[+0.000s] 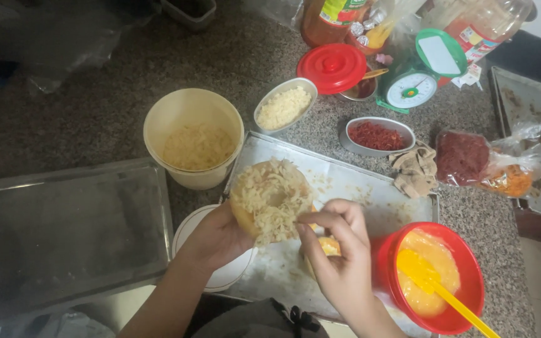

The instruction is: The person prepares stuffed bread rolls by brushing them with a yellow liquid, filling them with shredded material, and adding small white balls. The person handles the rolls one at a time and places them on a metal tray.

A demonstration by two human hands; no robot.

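My left hand (215, 236) holds up a ring-shaped bun (269, 197) coated with pale shreds, over a paper-lined metal tray (370, 188). The fingers of my right hand (339, 250) are pinched against the bun's right edge. Under that hand another small yellow-glazed bun (328, 246) lies on the tray, mostly hidden. A cream tub (193, 134) of pale shreds stands just behind the held bun.
A red bowl (464, 294) of yellow cream with a yellow spatula (436, 288) sits at right. An oval dish of pale shreds (284, 106), a dish of red shreds (377, 134), a red lid (332, 67), a green scale (417, 78), bagged toppings (489, 163), and a metal tray (64, 231) at left.
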